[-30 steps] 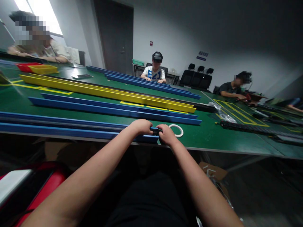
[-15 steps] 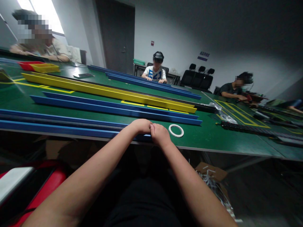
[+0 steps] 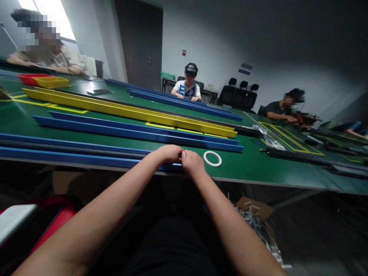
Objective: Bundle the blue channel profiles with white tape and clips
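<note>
The nearest blue rail (image 3: 71,153) lies along the front edge of the green table (image 3: 247,168), its long axis running left-to-right across the view, w/ its right end hidden under the two hands. Both hands are closed together at that end, knuckles touching. The left hand (image 3: 169,153) is curled over the rail end from the left side; the right hand (image 3: 192,163) is pressed against it from the right, fingers folded in. Whether a small part is pinched between them cannot be told, since the fingertips are covered. The rest of the rail extends away to the left of the grip, so the left hand is set on the rail side and the right hand at its very tip.

Just beside the right hand, to its right, a white tape ring (image 3: 212,158) lies flat on the table, apart from it. Further back, more blue rails (image 3: 138,132) and a yellow rail (image 3: 129,111) are laid roughly parallel. Other persons are seated at the far sides.
</note>
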A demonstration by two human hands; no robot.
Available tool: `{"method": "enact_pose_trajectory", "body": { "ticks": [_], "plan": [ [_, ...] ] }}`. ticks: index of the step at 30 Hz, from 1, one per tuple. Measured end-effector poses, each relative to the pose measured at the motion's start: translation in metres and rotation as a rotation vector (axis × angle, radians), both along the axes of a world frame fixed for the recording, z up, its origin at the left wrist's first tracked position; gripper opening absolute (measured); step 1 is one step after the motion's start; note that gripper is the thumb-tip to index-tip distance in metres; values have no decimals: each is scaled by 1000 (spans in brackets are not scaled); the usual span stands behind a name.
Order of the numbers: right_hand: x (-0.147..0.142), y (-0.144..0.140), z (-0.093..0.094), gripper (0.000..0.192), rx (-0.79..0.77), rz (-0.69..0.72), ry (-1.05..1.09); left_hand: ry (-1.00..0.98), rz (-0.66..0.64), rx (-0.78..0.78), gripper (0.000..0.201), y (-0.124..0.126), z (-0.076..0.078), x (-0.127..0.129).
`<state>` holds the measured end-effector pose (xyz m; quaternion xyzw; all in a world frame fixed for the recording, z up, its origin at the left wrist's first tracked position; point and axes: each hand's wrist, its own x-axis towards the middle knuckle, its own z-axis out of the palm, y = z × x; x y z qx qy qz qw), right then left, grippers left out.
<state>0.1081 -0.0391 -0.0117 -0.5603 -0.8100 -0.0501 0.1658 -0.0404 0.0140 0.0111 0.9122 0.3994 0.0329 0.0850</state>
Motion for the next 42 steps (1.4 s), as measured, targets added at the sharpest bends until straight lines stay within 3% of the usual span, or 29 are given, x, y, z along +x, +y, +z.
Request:
{"method": "enact_pose_trajectory", "body": {
  "ticks": [7,16,24,29,36,42],
  "plan": [
    [-7,-1,9,36,-74,-17,-53,28,15,-41,23,0,2,2],
    [-15,-6,3,32,-38,-83,-57,28,-1,-54,23,-2,6,1],
    [-15,-8,4,30,-18,-77,-20,15,-48,-46,25,0,3,-15],
    [-15,-6,3,29,-7,-55,-54,64,28,43,23,1,-2,-23],
    [-15,-5,1,29,4,-71,-41,57,144,-28,28,-4,4,-46],
    [-15,-3,1,27,17,-66,-18,15,211,-71,44,-18,6,-63]
  ]
}}
